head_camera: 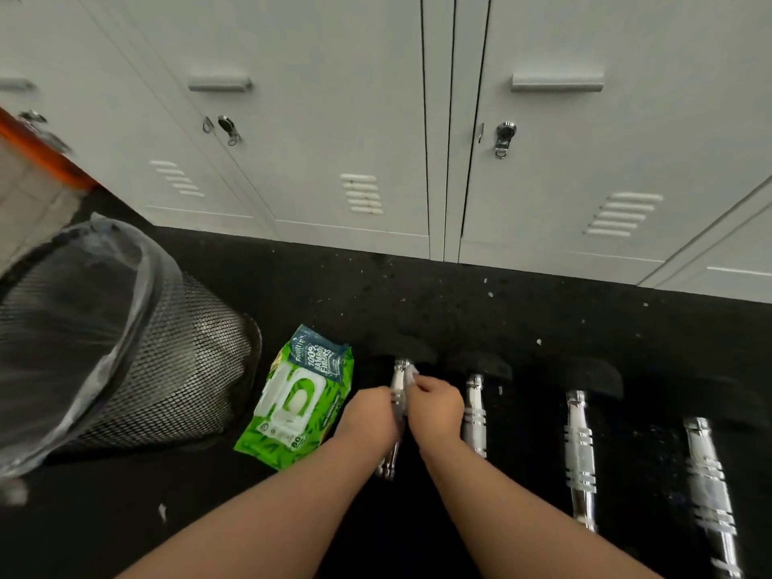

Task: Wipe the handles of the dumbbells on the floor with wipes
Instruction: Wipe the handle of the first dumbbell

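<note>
Head view has both hands on the leftmost dumbbell handle (396, 415), the right hand (434, 405) pinching a wipe (411, 374) against it, the left hand (369, 415) gripping it, three handles likely still unwiped.

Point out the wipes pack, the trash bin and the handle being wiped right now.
wipes pack (292, 401), head view, on its white flip lid.
trash bin (184, 353), head view, on its black mesh wall.
handle being wiped (400, 371), head view, on the chrome above both hands.
</note>
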Demonstrator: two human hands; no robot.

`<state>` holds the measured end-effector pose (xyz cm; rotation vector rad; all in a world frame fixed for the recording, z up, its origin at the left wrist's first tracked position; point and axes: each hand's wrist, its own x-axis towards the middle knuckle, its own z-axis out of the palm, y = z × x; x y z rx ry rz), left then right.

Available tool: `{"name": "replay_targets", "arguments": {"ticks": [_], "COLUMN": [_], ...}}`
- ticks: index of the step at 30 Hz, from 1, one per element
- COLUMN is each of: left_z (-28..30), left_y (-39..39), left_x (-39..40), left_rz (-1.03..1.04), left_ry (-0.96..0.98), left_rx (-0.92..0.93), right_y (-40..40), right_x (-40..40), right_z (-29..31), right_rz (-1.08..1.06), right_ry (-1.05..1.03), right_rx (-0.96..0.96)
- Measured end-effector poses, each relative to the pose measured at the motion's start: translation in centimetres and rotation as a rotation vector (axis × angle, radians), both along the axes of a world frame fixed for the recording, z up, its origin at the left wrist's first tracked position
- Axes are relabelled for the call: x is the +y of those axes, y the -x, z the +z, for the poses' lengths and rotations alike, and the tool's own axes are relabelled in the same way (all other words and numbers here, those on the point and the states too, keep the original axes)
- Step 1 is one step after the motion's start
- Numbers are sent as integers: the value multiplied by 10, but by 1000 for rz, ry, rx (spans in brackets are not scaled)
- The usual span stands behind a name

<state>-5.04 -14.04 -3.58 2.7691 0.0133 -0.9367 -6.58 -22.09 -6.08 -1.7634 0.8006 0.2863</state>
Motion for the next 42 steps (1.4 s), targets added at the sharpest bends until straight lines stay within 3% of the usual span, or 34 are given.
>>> {"name": "replay_targets", "arguments": {"ticks": [5, 12, 19, 24, 27, 29, 33, 38, 40, 42], "left_z": [-8, -9, -10, -9, -11, -14, -16, -19, -20, -19], "left_y": [1, -4, -3, -1, -1, -1, -2, -2, -2, -3], "left_x": [-1, -2, 10, 10, 11, 15, 17, 17, 17, 18], "left_rz": [5, 31, 2, -25, -36, -49, -19, -9, -13, -8], "left_ry": [-21, -14, 16, 43, 37, 17, 44, 56, 53, 53], "left_rx": [-26, -9, -18, -45, -56, -66, -52, -41, -42, -53], "right_y": [6, -2, 19, 2, -11, 2, 29, -8, -14, -2], "right_x": [0, -6, -11, -18, -14, -11, -12, -2, 0, 0], "right_z": [-3, -9, -15, -12, -7, -13, -13, -25, -23, -12], "right_rz": [190, 153, 596, 573, 729, 758, 569, -103, -111, 10], "right_ry": [194, 353, 342, 373, 547, 554, 273, 13, 4, 60], "right_rx": [-164, -194, -362, -327, -335, -382, -282, 2, 33, 2]}}
